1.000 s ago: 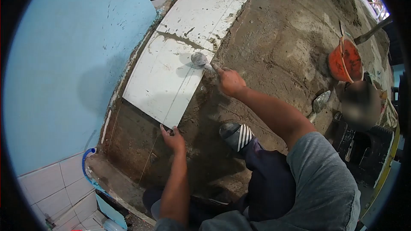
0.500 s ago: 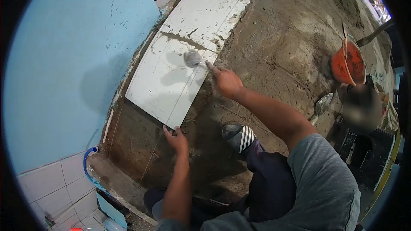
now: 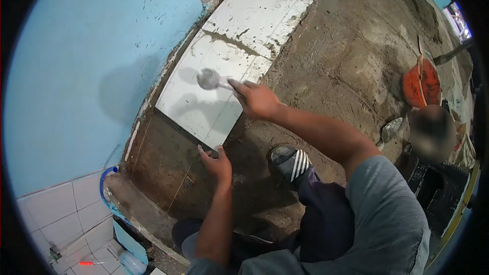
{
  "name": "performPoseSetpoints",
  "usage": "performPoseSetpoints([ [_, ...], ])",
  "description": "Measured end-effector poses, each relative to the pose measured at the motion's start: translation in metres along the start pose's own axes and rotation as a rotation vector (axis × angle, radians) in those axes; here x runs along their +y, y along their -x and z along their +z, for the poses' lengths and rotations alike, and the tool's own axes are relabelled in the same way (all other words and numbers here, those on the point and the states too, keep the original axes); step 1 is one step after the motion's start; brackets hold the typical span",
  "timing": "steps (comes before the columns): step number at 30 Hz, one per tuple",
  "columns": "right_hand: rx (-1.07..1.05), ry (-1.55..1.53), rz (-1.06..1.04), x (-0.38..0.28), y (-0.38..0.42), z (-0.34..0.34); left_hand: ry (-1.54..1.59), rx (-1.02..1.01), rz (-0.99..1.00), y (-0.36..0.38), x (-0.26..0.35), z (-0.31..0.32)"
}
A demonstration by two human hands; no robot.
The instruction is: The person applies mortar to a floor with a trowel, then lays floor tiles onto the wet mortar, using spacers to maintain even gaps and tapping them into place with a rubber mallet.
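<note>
A white floor tile (image 3: 204, 104) lies at the near end of a row of white tiles (image 3: 254, 12) smeared with mortar. My right hand (image 3: 257, 99) is wrapped round the handle of a mallet (image 3: 209, 79) with a pale round head, which hangs over the near tile and throws a shadow on it. At the tile's near corner is my left hand (image 3: 216, 162), thumb and fingers apart, fingertips at or just below the edge. A thin string line (image 3: 182, 187) runs over the tile and the wet mortar near my left hand.
A light blue wall (image 3: 102, 71) stands along the left. My shoe (image 3: 291, 163) rests on the rough mortar floor (image 3: 346, 71). On the right are an orange bucket (image 3: 423, 82), a trowel (image 3: 391, 130) and a black crate (image 3: 440, 188). A blue hose (image 3: 103, 186) curves at lower left.
The mallet and my right hand have moved left and slightly down across the tile. My left hand sits slightly lower at the corner, its fingers more apart. The whole view has shifted a little.
</note>
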State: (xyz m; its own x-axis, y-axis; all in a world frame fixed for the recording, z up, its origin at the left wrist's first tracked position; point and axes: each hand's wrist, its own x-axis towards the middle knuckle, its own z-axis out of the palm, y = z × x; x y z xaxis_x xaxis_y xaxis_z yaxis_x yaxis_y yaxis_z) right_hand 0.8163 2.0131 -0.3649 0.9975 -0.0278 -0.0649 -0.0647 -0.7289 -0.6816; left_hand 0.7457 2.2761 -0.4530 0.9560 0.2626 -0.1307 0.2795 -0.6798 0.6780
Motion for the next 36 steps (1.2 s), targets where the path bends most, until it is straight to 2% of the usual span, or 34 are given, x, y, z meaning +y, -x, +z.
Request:
performPoseSetpoints([
  [3, 0.095, -0.058, -0.143, 0.025, 0.067, 0.019, 0.016, 0.102, 0.016, -0.011, -0.019, 0.005],
  [5, -0.071, -0.063, -0.012, 0.025, 0.115, 0.006, 0.049, 0.134, -0.026, -0.019, -0.018, 0.002],
  [7, -0.104, -0.057, 0.063, 0.047, 0.165, 0.011, 0.094, 0.141, -0.09, -0.019, -0.006, -0.005],
  [9, -0.116, 0.026, 0.221, 0.063, 0.208, 0.015, 0.166, 0.18, -0.131, -0.02, -0.005, -0.003],
  [12, 0.031, 0.032, 0.241, 0.085, 0.254, 0.022, 0.177, 0.197, -0.208, -0.023, -0.023, 0.007],
  [18, 0.144, -0.037, 0.423, 0.083, 0.261, 0.023, 0.237, 0.016, -0.475, -0.03, -0.023, 0.001],
  [21, 0.225, -0.077, 0.468, 0.078, 0.242, 0.018, 0.341, 0.031, -0.506, -0.024, -0.011, -0.003],
  [24, 0.343, -0.003, 0.508, 0.091, 0.23, 0.016, 0.324, 0.066, -0.393, -0.018, -0.018, 0.003],
  [27, 0.495, -0.061, 0.793, 0.116, 0.223, 0.016, 0.351, 0.177, -0.259, -0.024, -0.006, -0.003],
  [28, 0.568, 0.067, 0.896, 0.151, 0.227, 0.03, 0.44, 0.192, -0.245, -0.023, 0.026, -0.019],
  [31, 0.633, -0.016, 1.183, 0.169, 0.231, 0.01, 0.658, 0.145, -0.212, -0.032, 0.095, -0.063],
  [34, 0.737, -0.158, 1.349, 0.201, 0.27, 0.005, 0.803, 0.059, -0.086, -0.041, 0.128, -0.105],
  [36, 0.695, -0.113, 1.401, 0.315, 0.348, 0.048, 0.749, -0.002, 0.041, -0.03, 0.144, -0.136],
])
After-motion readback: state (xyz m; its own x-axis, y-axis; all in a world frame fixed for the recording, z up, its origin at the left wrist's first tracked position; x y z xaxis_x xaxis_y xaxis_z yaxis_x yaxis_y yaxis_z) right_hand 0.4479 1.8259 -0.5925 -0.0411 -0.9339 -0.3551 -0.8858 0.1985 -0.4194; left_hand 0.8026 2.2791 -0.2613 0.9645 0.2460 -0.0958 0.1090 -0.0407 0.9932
